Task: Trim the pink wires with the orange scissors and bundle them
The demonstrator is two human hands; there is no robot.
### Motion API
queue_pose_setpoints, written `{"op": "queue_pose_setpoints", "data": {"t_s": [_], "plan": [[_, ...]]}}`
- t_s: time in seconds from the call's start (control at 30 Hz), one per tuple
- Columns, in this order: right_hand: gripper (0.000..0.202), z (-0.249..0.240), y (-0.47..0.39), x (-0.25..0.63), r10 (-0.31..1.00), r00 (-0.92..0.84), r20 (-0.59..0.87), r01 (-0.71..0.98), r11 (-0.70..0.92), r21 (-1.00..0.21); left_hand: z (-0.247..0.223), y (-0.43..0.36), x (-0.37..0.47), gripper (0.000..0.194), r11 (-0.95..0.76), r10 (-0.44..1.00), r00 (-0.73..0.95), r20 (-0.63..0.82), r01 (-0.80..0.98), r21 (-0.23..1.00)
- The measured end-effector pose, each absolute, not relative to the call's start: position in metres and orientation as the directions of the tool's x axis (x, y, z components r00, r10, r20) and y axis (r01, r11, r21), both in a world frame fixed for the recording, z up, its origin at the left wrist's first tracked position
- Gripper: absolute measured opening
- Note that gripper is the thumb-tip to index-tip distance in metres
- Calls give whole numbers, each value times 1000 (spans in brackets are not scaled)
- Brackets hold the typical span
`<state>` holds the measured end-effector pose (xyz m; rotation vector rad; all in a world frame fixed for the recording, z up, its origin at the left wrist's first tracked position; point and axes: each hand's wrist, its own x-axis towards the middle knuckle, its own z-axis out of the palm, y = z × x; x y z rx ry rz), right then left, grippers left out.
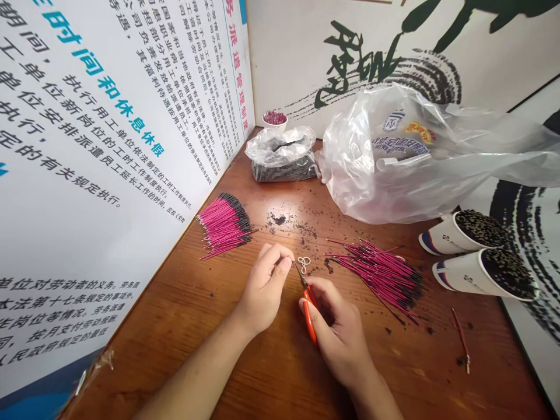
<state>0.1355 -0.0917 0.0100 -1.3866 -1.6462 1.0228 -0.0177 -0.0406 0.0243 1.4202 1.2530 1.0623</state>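
Observation:
Near the middle of the wooden table, my left hand has thumb and index finger pinched together; what they hold is too small to make out. My right hand is closed around orange-handled pliers, whose dark tips point up toward my left fingertips. Just beyond the tips lie pale rubber bands. To the left is a fanned bundle of magenta sticks with black ends. A looser pile of similar sticks lies to the right of my right hand.
Black crumbs are scattered mid-table. Behind them stand an open bag of black material, a cup of magenta sticks and a large clear plastic bag. Two tilted paper cups hold dark pieces at right. A printed panel borders the left.

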Motion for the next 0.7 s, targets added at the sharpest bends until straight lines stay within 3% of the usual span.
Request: {"op": "queue_pose_setpoints", "data": {"t_s": [0.23,0.47,0.7], "plan": [[22,6,-93,134,991,-127,45,366,89,-927,23,-41,-16,20,-15,994,114,-2,147,989],[23,-1,-93,133,999,9,49,307,43,-951,21,-41,-15,15,-40,996,83,31,101,994],[21,-2,-94,131,999,-21,30,271,35,-962,20,-42,-15,9,13,997,79,-9,-53,999]]}}
